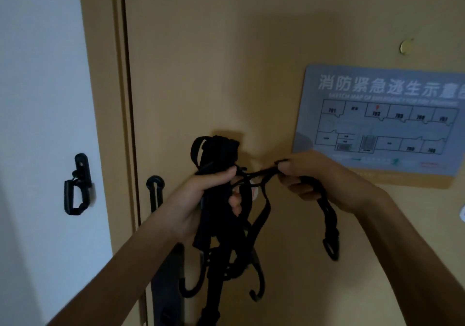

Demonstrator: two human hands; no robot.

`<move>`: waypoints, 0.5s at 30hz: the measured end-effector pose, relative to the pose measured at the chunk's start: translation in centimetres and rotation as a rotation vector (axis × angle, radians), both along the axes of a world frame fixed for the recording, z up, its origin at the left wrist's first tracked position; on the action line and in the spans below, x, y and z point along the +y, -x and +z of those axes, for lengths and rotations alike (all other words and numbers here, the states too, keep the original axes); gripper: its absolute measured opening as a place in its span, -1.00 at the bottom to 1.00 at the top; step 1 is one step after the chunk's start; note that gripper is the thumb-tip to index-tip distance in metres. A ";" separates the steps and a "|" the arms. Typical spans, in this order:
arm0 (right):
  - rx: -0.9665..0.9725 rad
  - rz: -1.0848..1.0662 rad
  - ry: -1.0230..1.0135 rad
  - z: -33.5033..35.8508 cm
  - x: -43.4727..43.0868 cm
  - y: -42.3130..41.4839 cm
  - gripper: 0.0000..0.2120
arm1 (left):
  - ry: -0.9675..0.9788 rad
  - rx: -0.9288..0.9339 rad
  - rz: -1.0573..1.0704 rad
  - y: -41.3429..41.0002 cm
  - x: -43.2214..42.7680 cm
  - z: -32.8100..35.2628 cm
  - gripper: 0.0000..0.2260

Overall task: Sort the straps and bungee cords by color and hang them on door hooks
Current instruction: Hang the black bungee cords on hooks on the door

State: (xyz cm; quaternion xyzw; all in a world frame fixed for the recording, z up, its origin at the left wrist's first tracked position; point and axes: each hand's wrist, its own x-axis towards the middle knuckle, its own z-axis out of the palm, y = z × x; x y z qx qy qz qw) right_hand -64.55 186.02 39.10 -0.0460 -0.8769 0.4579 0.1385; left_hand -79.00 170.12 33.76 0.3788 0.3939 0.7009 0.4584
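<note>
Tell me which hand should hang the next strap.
Right, probably: the right hand pinches a single black strap, while the left hand grips the whole bundle, though the door hook sits to the left.

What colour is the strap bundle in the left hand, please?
The strap bundle is black; the head view shows it.

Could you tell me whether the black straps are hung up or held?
Held: the left hand grips the straps; the right hand pinches one strand.

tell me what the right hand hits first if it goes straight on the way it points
Probably the left hand, gripping the bundle of black straps; the right hand points at it along the cord it pinches. Depth unclear.
</note>
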 end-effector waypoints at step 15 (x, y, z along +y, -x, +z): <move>0.303 -0.044 -0.189 4.5 -1.4 1.7 -0.92 | -0.117 -0.060 -0.089 0.3 1.8 2.1 -0.67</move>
